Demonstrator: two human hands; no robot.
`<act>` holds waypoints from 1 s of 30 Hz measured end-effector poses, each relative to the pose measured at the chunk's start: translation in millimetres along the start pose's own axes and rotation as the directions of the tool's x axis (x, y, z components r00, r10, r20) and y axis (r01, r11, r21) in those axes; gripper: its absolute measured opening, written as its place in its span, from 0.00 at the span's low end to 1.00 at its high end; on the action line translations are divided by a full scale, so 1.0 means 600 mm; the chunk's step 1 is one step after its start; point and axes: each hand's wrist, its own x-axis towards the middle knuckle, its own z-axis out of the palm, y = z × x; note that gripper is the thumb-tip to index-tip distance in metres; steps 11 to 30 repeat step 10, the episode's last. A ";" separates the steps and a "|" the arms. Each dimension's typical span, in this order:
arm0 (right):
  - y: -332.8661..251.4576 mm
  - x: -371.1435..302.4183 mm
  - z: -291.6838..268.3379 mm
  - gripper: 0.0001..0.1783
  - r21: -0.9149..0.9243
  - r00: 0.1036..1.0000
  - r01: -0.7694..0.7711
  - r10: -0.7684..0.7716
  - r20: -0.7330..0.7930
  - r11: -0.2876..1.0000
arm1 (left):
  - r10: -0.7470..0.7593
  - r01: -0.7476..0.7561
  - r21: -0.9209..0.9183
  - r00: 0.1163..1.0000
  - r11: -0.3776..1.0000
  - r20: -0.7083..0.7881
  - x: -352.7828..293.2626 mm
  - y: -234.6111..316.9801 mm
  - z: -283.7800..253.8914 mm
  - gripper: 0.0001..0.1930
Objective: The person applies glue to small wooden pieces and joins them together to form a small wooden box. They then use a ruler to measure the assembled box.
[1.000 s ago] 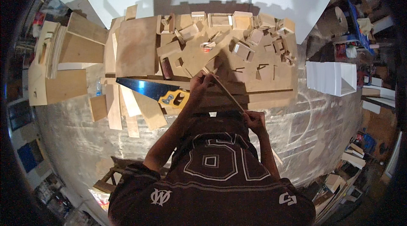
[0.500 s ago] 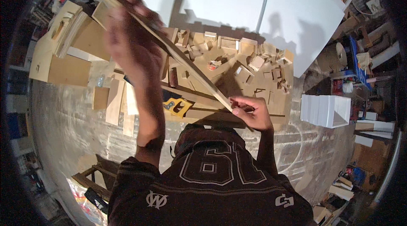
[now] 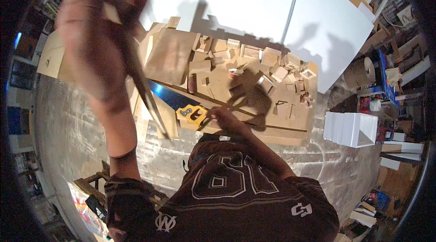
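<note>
My left hand (image 3: 93, 42) is raised at the upper left, blurred by motion, with its fingers closed round a thin wooden strip (image 3: 152, 105). The strip slants down toward me, its lower end free in the air. A hand saw (image 3: 191, 114) with a yellow and black handle lies at the bench's near side, its bluish blade pointing up and left. My right hand (image 3: 223, 118) is at the right edge of the saw's handle, its fingers closed there. The fingertips are partly hidden.
Several small wooden boxes and offcuts (image 3: 271, 56) crowd the brown workbench (image 3: 281, 134). A flat wooden panel (image 3: 170, 55) lies to their left. Behind rises a large white board (image 3: 254, 5) with a metal strip on it. A white container (image 3: 349, 129) stands right, beside cluttered shelves.
My left hand has lifted up and left with the wooden strip, which now hangs more steeply. My right hand has let go of the strip's lower end and moved left to the saw handle.
</note>
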 end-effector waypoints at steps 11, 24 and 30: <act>0.063 0.048 0.138 0.50 -0.537 0.956 0.283 -0.189 0.224 0.795 | -0.529 0.540 0.120 0.716 0.833 0.455 -0.201 -0.083 0.001 0.07; 0.063 0.048 0.138 0.50 -0.537 0.956 0.283 -0.189 0.224 0.795 | -0.529 0.540 0.120 0.716 0.833 0.455 -0.201 -0.083 0.001 0.07; 0.063 0.048 0.138 0.50 -0.537 0.956 0.283 -0.189 0.224 0.795 | -0.529 0.540 0.120 0.716 0.833 0.455 -0.201 -0.083 0.001 0.07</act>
